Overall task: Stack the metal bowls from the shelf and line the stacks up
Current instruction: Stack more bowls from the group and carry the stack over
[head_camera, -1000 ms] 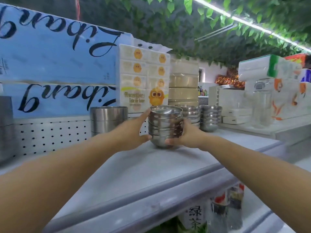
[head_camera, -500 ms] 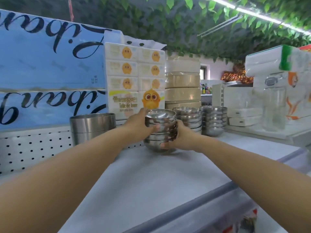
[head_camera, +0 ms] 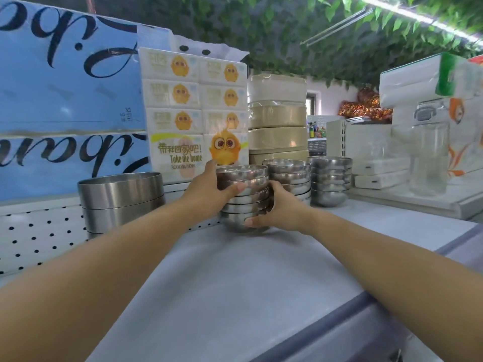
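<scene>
Nearest, the pale grey shelf top [head_camera: 235, 296] runs under both my forearms. Beyond it, my left hand [head_camera: 206, 189] grips the upper part of a stack of round polished steel bowls [head_camera: 245, 175], thumb across the front and fingers round the far side. My right hand [head_camera: 282, 207] grips the lower bowls, fingers curled round the right flank. The stack appears to sit on the shelf, just beside a second stack of steel bowls [head_camera: 288, 176]. A third stack [head_camera: 330, 178] stands further right. Wide straight-walled steel tins [head_camera: 121, 197] stand to the left. Behind are white tissue packs printed with a yellow chick [head_camera: 196, 113]. Assessment: stacking looks done and alignment is in hand. The held stack sits slightly forward of the row, so the next move calls for a level push back before letting go.
</scene>
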The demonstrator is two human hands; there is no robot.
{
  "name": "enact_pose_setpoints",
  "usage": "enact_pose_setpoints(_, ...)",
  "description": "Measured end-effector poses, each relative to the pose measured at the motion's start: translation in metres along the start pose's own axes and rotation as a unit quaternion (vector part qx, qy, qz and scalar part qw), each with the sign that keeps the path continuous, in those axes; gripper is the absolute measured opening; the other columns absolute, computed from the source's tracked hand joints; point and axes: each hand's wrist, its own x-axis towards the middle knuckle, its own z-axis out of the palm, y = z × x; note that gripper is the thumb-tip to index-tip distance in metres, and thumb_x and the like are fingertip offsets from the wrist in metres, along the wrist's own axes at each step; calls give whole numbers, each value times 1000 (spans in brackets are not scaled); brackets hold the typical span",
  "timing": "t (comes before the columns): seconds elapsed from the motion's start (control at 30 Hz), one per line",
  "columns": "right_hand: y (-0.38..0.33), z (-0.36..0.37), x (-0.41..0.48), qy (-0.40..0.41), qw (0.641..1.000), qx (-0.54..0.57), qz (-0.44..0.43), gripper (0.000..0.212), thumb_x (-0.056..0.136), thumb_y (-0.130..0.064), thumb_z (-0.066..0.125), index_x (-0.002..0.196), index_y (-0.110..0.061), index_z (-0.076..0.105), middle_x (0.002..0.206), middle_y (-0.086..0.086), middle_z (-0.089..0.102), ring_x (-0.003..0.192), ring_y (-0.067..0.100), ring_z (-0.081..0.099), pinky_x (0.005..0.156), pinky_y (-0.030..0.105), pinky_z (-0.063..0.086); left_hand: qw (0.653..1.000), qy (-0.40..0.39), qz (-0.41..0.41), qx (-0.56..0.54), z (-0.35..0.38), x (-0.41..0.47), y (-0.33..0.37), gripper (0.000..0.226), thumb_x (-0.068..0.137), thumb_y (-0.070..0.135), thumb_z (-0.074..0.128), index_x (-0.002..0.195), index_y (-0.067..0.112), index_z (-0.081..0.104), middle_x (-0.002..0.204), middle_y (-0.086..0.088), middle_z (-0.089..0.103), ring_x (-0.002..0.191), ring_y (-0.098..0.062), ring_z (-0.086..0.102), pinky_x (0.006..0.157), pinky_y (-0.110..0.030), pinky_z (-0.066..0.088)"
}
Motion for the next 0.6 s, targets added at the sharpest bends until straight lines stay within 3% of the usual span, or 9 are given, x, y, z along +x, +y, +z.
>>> enact_pose_setpoints(0.07,2,2,1,8,1000,-2,-1,95,64,-28,98,139,-17,41,109,-13,62,92,0,62,79,15,52,1000,7,4,-11,2,-1,-2,87,91,51,63,156,19,16,151,-3,46,135,-24,46,93,-26,33)
enact_pose_setpoints(0.23,3,6,-1,37,999,-35,-10,86,70,-30,94,133,-25,37,104,-20,59,85,-7,58,59,0,42,1000,10,13,-27,6,1,-6,77,94,44,63,154,19,23,149,-1,48,134,-21,46,92,-23,32)
enact_pose_setpoints(0.33,-1,8,-4,49,996,-74,-10,95,69,-39,93,143,-22,35,102,-24,55,86,-8,55,58,0,40,999,7,10,-40,7,4,-9,77,94,45,63,154,19,23,150,-1,47,134,-22,46,94,-24,32)
enact_pose_setpoints(0.4,-5,10,-5,50,994,-93,-7,105,69,-44,92,150,-20,29,107,-19,55,94,1,56,63,3,38,999,6,10,-34,8,4,-11,74,94,47,61,153,18,25,149,-2,47,134,-23,46,97,-26,34)
enact_pose_setpoints(0.47,-8,12,-7,54,992,-115,-4,110,68,-49,91,153,-19,27,118,-11,55,109,10,56,77,13,41,1000,8,8,-15,8,3,-14,71,94,51,58,150,18,28,146,-2,50,131,-24,49,100,-31,38)
enact_pose_setpoints(0.6,-14,14,-11,57,988,-144,6,118,68,-51,90,157,-15,21,144,1,54,131,20,51,94,20,36,1000,6,10,24,2,0,-12,63,95,52,57,144,19,35,136,-2,57,116,-20,54,88,-29,40)
